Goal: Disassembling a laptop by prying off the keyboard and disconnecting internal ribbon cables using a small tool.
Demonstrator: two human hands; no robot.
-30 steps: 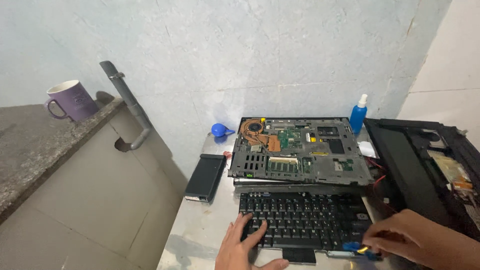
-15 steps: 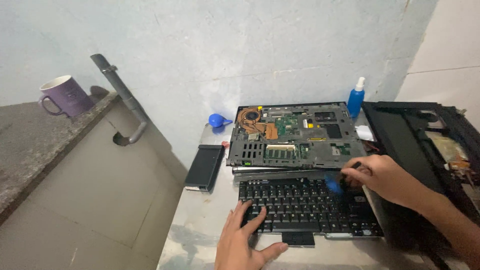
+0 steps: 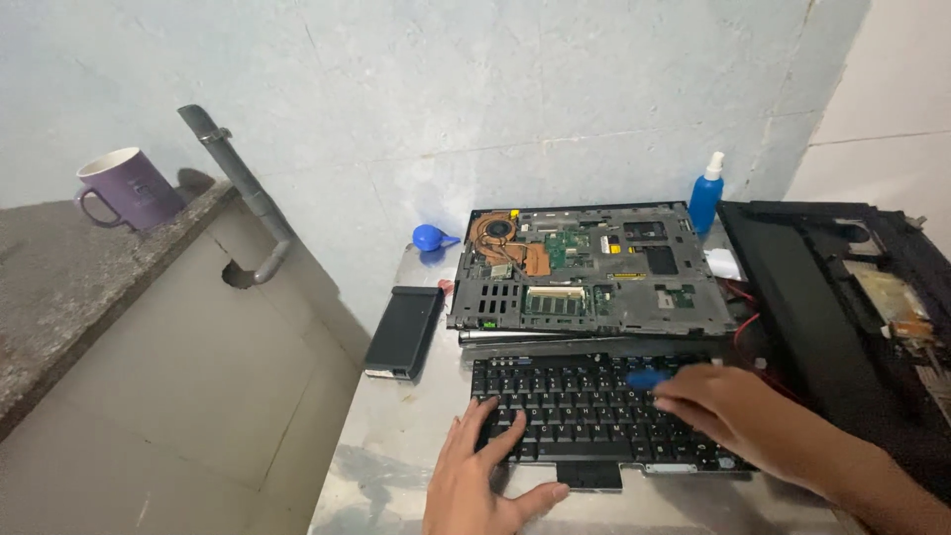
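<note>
On the detached keyboard (image 3: 594, 416), my left hand (image 3: 485, 476) lies spread flat while my right hand (image 3: 718, 406) pinches a blue tool (image 3: 649, 377). Pressing too hard could, I think, snap a keycap.

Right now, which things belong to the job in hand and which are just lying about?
In hand:
left hand on keyboard
right hand holding blue tool
open laptop base

Lying about:
mug
spray bottle
blue bulb
battery
black cover

A purple mug (image 3: 129, 188) on the stone counter (image 3: 59, 297), a blue spray bottle (image 3: 704, 198) by the wall
</note>
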